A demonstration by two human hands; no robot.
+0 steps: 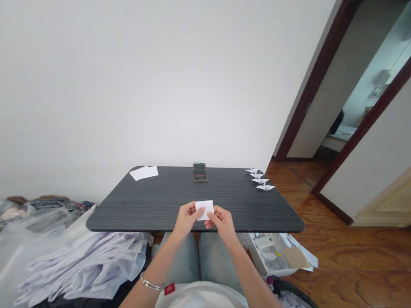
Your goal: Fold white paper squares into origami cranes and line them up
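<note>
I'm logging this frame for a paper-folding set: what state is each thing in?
small white paper: pinched between both hands, above the near edge of the table.
left hand: shut on the paper's left side.
right hand: shut on its right side.
phone: lying flat, screen looks dark.
paper figures: folded, lined up along the table's right edge.
loose sheets: lying flat, far left corner.
door: open.
</note>
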